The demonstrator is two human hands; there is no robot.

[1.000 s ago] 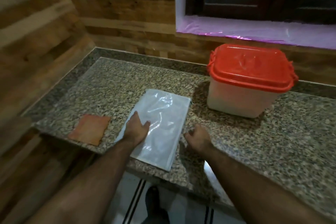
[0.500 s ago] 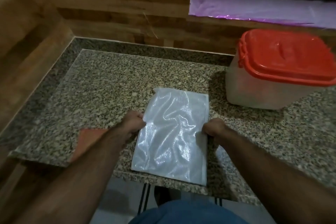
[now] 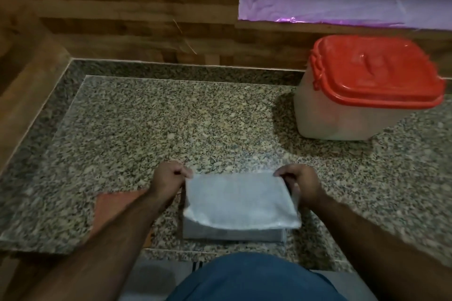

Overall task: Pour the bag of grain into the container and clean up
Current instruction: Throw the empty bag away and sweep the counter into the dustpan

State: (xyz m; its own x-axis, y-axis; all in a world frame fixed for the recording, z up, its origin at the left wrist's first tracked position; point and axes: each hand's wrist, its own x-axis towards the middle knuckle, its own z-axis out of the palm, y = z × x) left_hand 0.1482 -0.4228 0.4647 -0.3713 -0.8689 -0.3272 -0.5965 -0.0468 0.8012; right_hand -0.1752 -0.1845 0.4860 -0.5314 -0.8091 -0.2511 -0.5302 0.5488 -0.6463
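Since prev. frame: bag (image 3: 241, 205), then lying flat and full length on the counter, is now doubled over, far edge brought toward the person; both hands have shifted from its side edges to the fold's top corners. Counter (image 3: 156, 124): speckled granite, fills centre of view, wood-panel wall at 12 and 9 o'clock. Container (image 3: 342, 120): translucent tub at approx. 2 o'clock, standing upright on counter, well apart from bag; contents not discernible. Lid (image 3: 376, 71): red, seated on container, latch visible on its left side. Bag: white, translucent, at 6 o'clock near counter's front edge, upper layer overlapping lower layer, lower layer showing along near side and left. Mat (image 3: 115, 210): orange square at 8 o'clock, flat on counter, partly hidden under left forearm. L hand (image 3: 168, 181): fingers curled, pinching bag's top-left corner. R hand (image 3: 302, 183): fingers curled, pinching bag's top-right corner. Sill (image 3: 342, 11) at 1 o'clock, covered w/ purple-tinted sheet. Blue garment (image 3: 254, 278) at 6 o'clock, bottom of view.
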